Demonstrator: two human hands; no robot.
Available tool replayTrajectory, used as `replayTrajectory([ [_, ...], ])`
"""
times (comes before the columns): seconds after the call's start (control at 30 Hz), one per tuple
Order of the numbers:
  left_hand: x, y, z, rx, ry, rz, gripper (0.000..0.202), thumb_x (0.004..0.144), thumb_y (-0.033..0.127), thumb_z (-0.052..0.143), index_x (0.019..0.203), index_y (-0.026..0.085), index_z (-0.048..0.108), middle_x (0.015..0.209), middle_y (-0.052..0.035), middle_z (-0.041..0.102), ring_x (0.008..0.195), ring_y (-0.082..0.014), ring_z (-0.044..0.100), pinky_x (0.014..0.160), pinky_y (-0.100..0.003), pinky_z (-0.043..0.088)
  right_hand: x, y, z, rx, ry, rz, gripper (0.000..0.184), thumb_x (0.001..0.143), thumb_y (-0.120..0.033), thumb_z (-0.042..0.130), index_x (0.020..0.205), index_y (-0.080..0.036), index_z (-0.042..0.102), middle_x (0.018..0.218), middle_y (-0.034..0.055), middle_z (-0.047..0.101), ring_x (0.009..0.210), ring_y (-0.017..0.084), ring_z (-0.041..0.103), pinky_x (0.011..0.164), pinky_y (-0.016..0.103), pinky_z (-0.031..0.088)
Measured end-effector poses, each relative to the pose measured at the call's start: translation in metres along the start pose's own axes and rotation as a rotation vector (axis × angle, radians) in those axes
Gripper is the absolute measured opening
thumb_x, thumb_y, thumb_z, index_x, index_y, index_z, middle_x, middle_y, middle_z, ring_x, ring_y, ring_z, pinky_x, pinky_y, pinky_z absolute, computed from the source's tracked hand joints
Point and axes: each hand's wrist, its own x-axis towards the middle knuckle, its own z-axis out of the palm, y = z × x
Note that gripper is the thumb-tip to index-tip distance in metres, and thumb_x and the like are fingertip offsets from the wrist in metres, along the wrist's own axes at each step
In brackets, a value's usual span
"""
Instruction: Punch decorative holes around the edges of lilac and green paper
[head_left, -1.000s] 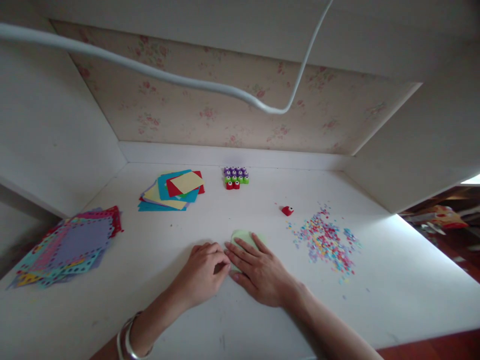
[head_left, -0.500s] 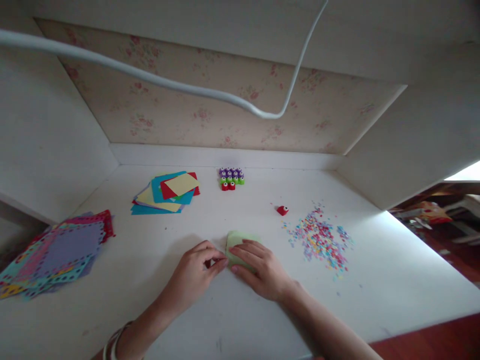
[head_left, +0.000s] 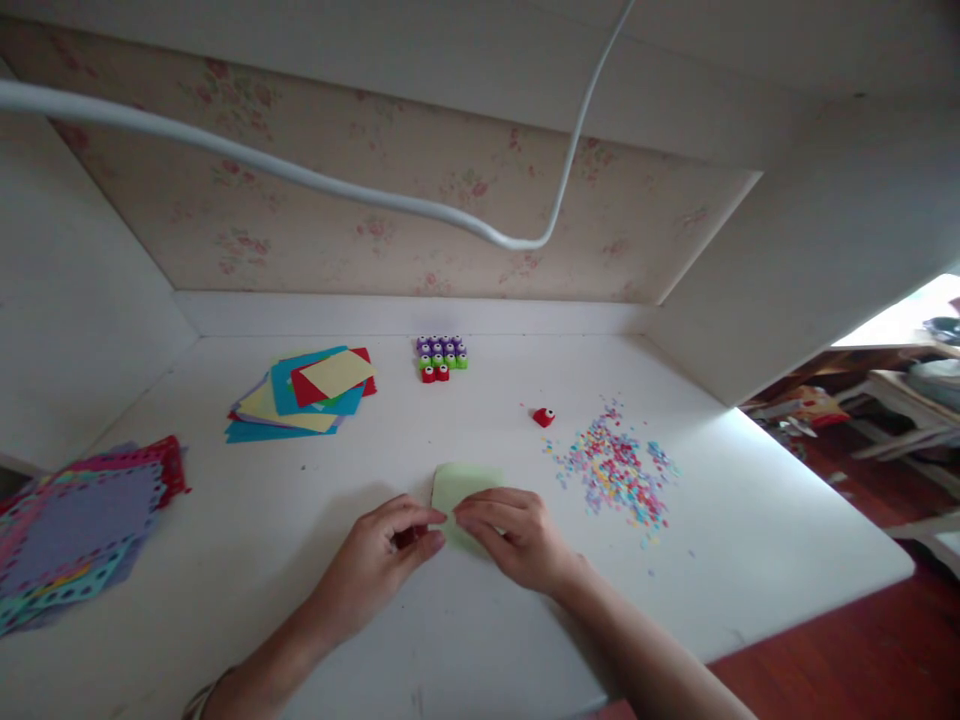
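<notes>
A sheet of pale green paper [head_left: 461,482] lies on the white table in front of me, partly covered by my right hand [head_left: 521,530]. The fingers of that hand are drawn together in a pinch over the paper's middle, and whatever is between their tips is hidden. My left hand [head_left: 390,550] rests at the paper's left edge, its forefinger and thumb curved with a gap between the tips. Off to the right lie a small red craft punch [head_left: 544,417] with an eye-like top and a scatter of colourful paper bits [head_left: 615,465].
Several purple, green and red punches [head_left: 442,358] stand in rows at the back. Stacked coloured paper [head_left: 311,400] lies back left, with punched-edge sheets [head_left: 90,520] nearer the left side. A white cable [head_left: 337,187] hangs across the view above the table [head_left: 337,660].
My right hand's fingers have gone from lying flat over the green paper to a pinch. My left thumb and forefinger have parted. The view has shifted to the right.
</notes>
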Motion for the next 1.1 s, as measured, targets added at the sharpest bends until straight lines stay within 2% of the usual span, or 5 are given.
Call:
replayTrajectory([
  [0.2,-0.006,-0.005,0.007,0.152,0.014,0.077,0.024,0.097,0.034,0.050,0.090,0.022,0.071,0.088,-0.0030,0.065,0.078,-0.0140,0.061,0.067,-0.023,0.048,-0.013,0.039,-0.061,-0.395,0.381,0.359,0.022,0.093,-0.032,0.055,0.092,-0.024,0.075,0.094,0.0060,0.076,0.083,0.020,0.071,0.076,0.032,0.058],
  [0.63,-0.001,-0.008,0.002,0.320,0.044,0.094,0.022,0.096,0.032,0.051,0.090,0.024,0.071,0.088,-0.0022,0.066,0.082,-0.0165,0.061,0.076,-0.028,0.048,-0.041,0.062,-0.110,-0.872,0.313,1.034,0.027,0.082,-0.042,0.055,0.096,-0.035,0.077,0.082,0.0036,0.077,0.073,0.028,0.070,0.062,0.035,0.049],
  [0.8,0.004,-0.012,-0.001,0.334,0.073,0.088,0.022,0.097,0.031,0.050,0.091,0.023,0.070,0.089,-0.0021,0.066,0.082,-0.0158,0.061,0.075,-0.027,0.048,-0.034,0.071,-0.106,-0.584,0.475,0.882,0.033,0.086,-0.045,0.053,0.102,-0.026,0.076,0.085,0.0047,0.076,0.072,0.022,0.071,0.069,0.034,0.054],
  [0.97,0.006,-0.015,0.004,0.414,0.078,0.165,0.017,0.095,0.025,0.053,0.093,0.023,0.070,0.091,-0.0021,0.066,0.087,-0.0173,0.061,0.082,-0.032,0.046,-0.018,0.101,-0.100,-0.539,0.250,0.586,0.040,0.090,-0.030,0.047,0.126,-0.022,0.065,0.129,0.0093,0.065,0.107,0.024,0.067,0.095,0.040,0.051],
  [1.1,0.004,-0.018,0.007,0.476,0.068,0.218,0.013,0.093,0.021,0.057,0.093,0.024,0.070,0.090,-0.0009,0.066,0.088,-0.0182,0.062,0.084,-0.035,0.044,0.001,0.117,-0.096,-0.537,0.112,0.517,0.031,0.090,-0.025,0.049,0.105,-0.025,0.075,0.112,0.0043,0.074,0.105,0.023,0.069,0.093,0.035,0.052],
])
